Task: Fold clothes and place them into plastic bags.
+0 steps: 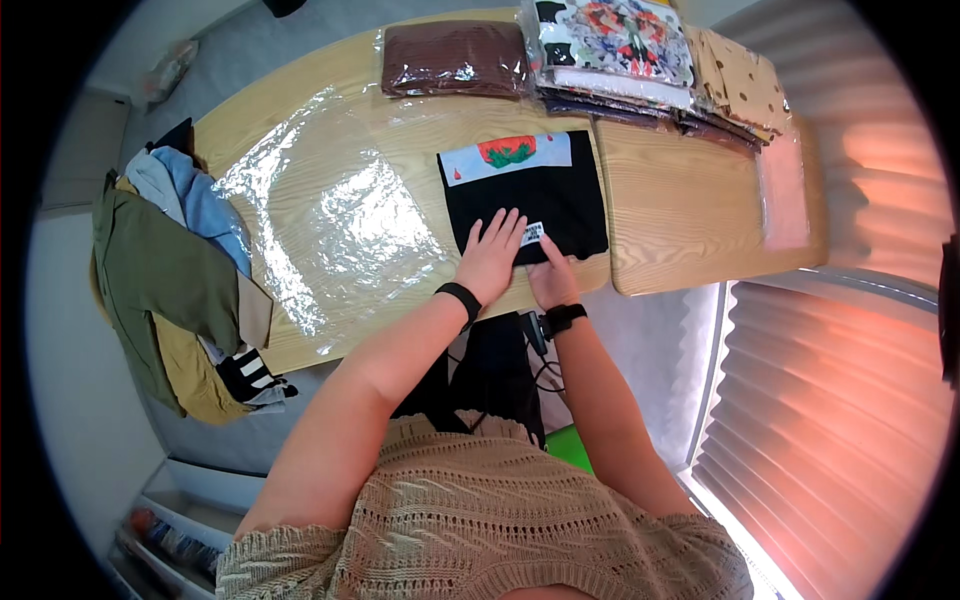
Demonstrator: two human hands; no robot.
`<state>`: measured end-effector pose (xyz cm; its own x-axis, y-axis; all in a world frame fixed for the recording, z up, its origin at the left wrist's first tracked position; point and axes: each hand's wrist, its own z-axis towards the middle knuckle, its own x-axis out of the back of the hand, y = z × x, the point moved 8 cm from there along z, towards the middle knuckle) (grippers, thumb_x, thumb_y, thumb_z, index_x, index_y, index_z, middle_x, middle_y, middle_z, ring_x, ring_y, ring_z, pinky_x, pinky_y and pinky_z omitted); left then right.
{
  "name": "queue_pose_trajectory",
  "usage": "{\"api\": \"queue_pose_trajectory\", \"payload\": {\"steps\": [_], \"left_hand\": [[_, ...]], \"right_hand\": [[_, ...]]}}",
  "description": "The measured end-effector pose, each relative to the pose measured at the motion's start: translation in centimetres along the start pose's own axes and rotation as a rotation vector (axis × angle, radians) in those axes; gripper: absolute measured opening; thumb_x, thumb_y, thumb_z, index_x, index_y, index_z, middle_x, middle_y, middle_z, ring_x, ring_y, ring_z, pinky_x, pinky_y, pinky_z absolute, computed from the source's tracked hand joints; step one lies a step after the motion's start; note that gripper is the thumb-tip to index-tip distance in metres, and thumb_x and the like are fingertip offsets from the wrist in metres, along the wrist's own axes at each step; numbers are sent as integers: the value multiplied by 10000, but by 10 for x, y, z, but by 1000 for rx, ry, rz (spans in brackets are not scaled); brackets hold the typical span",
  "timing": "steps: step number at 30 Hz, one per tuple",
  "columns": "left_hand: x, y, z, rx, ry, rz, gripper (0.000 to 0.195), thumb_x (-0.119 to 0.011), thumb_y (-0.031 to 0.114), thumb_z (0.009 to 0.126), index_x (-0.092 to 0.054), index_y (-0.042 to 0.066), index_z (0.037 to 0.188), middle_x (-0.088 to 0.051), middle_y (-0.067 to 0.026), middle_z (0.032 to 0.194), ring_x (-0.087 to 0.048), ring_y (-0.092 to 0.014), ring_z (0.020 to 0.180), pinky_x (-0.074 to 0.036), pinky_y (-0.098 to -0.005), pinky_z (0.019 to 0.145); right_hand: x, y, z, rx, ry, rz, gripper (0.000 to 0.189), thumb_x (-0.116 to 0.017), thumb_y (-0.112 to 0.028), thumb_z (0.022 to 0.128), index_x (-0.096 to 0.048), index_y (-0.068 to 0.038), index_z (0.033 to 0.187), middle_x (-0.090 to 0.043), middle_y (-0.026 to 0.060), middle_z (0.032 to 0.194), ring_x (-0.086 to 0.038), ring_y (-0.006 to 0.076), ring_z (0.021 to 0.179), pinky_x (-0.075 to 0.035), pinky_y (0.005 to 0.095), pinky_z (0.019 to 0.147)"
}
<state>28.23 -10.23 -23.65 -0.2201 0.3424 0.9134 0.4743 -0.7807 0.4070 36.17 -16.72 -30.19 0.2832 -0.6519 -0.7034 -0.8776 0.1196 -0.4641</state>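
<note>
A folded black garment (525,191) lies near the front edge of the wooden table. Across its far side runs a pale printed panel (502,156) with a red and green motif. My left hand (491,251) rests flat on the cloth with fingers spread a little. Close beside it, my right hand (553,274) grips the near edge, thumb on top and the other fingers hidden underneath. Between the two hands shows a white label (531,233) bearing writing. To the left, a large clear plastic bag (375,202) is spread flat and glossy on the tabletop.
Mixed clothes (172,262) are heaped at the table's left end and hang over it. Along the back are a bagged brown textile (454,58) and a stack of bagged garments (615,45). A pinkish plastic packet (784,191) lies right, near pleated blinds (832,390).
</note>
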Motion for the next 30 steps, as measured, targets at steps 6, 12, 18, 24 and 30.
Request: {"api": "queue_pose_trajectory", "payload": {"steps": [6,12,18,24,30], "left_hand": [[-3,16,7,30,-95,-100,585,-452,33,806,-283,-16,1364,-328,-190,1400,-318,-343,1299,-326,-441,1023],[-12,34,4,38,-230,32,569,-524,94,806,-331,-46,1323,-296,-216,1408,-329,-361,1290,-372,-406,1001],[26,-10,-22,-57,-202,-500,449,-561,128,821,-473,18,1247,-367,-224,1365,-368,-347,1259,-319,-391,1044],[98,-89,-133,116,-215,-275,406,-569,123,821,-503,70,1219,-425,-180,1307,-404,-364,1208,-364,-395,1004],[85,-135,-248,204,-254,65,563,-662,241,758,-463,256,1285,-244,-169,1436,-273,-362,1307,-306,-496,1007]], "right_hand": [[-8,-16,3,25,221,-242,239,-661,-133,808,-555,-124,1022,-572,-16,1024,-508,133,980,-369,311,916],[6,-15,20,-112,257,-82,147,-678,-163,788,-573,-105,874,-561,7,882,-516,159,887,-434,334,809],[-2,-4,31,-266,116,-17,121,-622,-145,827,-603,-50,899,-639,87,875,-613,250,819,-496,399,788],[-32,-39,-4,-125,48,-13,118,-590,-94,849,-600,-39,953,-643,74,904,-617,226,842,-505,355,796],[-58,-54,-59,-56,-44,-74,253,-544,-111,884,-543,-15,1118,-614,94,1081,-593,237,978,-474,374,885]]}}
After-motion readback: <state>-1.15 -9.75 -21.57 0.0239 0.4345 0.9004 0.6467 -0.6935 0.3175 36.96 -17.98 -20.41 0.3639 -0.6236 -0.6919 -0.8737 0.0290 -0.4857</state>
